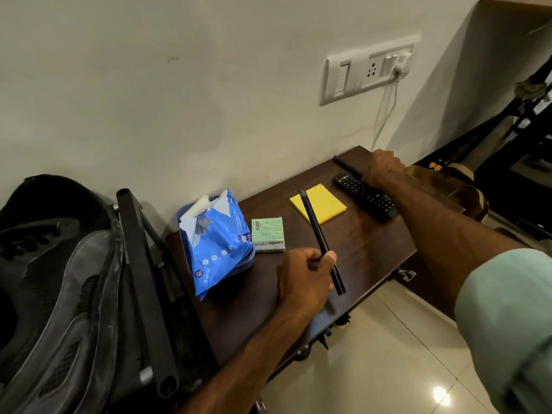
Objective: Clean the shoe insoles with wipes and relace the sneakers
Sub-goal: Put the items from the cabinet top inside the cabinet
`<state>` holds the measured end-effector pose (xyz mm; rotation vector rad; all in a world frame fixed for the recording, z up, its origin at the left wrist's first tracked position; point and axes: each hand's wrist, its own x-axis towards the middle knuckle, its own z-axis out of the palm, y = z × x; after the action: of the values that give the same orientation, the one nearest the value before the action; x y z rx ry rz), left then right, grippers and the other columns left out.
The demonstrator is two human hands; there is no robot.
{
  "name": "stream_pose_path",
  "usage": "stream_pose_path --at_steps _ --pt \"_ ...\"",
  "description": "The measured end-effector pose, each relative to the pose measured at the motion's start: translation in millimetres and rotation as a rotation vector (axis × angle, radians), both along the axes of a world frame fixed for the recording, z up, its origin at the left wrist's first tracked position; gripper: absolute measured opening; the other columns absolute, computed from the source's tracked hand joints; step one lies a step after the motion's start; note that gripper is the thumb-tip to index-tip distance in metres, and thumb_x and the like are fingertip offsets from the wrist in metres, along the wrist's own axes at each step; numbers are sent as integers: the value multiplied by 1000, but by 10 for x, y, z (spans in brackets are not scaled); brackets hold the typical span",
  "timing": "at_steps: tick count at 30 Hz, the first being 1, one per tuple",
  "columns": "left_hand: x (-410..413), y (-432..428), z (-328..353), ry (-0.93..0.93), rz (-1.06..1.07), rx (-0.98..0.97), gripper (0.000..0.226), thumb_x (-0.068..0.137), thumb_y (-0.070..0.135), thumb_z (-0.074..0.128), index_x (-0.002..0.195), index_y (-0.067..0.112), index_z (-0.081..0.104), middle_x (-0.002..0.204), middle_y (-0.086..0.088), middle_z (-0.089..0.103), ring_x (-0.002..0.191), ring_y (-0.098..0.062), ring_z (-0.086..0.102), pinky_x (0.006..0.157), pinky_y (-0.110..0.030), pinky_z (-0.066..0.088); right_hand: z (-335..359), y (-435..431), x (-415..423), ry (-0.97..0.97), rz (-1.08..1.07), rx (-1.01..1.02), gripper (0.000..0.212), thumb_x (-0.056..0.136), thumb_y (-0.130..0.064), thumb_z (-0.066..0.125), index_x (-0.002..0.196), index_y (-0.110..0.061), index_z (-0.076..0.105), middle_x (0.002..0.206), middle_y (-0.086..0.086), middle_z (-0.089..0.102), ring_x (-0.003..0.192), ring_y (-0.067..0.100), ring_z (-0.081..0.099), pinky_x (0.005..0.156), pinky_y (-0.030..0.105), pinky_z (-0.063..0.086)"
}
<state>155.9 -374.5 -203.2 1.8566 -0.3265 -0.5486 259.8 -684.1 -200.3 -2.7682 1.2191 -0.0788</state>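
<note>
**A:** Wipes pack: blue, top torn open, on the left end of the table, close to the wall. No insoles or sneakers in view.

**B:** What else is on there?

**A:** Right of the pack: remote far right, yellow pad, green box just beside the pack. Left hand, near centre, has its fingers curled round a black rod, thumb on top. Right hand, far right, is a fist closed on the far rod by the remote.

**B:** Step?

**A:** My guess is clearing workspace. Set both rods down together at the far edge, parallel to the wall so they don't roll. Free one hand first, then pull a wipe while pinning the pack.
</note>
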Motion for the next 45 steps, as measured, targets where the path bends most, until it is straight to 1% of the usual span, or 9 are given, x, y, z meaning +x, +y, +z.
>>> stream_pose_path --at_steps 9,20,24,28,32,35,40,43,45 --pt "-9 -42 -15 -4 -12 -29 28 97 34 65 92 8 73 72 -5 72 61 -11 68 82 -41 60 -38 28 -2 -34 22 -62 52 92 -28 71 133 -3 51 134 21 54 123 42 56 98 47 48" --pt "-393 -347 98 73 -140 -83 17 100 35 61 103 19 64 92 -4 76 66 -18 72 60 -32 59 284 468 -1355 -923 50 76 24 100 -37 55 108 -15 63 100 -3 60 95 12 56 82 29 45" --pt "-994 -499 91 331 -316 -49 18 105 35 51 113 20 51 101 -19 74 63 -28 74 47 -28 55 -7 886 -2583 -929 -58 313 27 108 -35 44 117 -13 55 92 -11 60 80 5 61 69 26 49" --pt "-1623 -715 -194 628 -386 34 26 102 17 57 127 19 48 125 -27 63 78 -27 74 60 -34 63 -814 1127 -3481 -807 -285 535 29 108 -35 40 116 -10 52 87 1 73 77 15 73 68 49 61" --pt "-1796 -1053 -523 835 -167 68 45 93 -8 63 133 7 50 130 -30 59 105 -40 69 66 -38 64 -1387 1060 -3712 -568 -457 720 19 104 -21 54 113 -5 59 101 15 71 76 15 65 70 37 54" --pt "-1584 -1249 -820 851 -11 74 44 84 -11 71 126 -4 58 116 -26 68 98 -34 73 79 -40 63 -1520 922 -3522 -498 -484 1108 32 93 -1 66 120 -10 52 96 22 73 73 24 69 62 34 57" --pt "-1100 -1467 -1082 860 112 -47 19 91 -13 61 111 -12 61 103 -26 69 86 -29 70 54 -23 59 -1572 672 -2983 -436 -246 924 19 91 -4 69 105 -18 69 87 14 77 76 24 74 64 35 58" --pt "-863 -1590 -1259 813 111 -16 6 94 -4 63 99 -3 66 101 -18 71 90 -23 71 68 -23 61 -1609 521 -2734 -358 -160 788 19 90 -4 71 103 -17 76 86 9 77 75 20 74 72 40 62" --pt "-788 -1639 -1355 816 64 -49 11 99 -2 56 91 4 60 94 -11 67 71 -10 70 57 -15 55 -1657 400 -2613 -336 -199 770 19 91 -4 71 107 -12 74 90 9 77 73 19 74 73 40 63"
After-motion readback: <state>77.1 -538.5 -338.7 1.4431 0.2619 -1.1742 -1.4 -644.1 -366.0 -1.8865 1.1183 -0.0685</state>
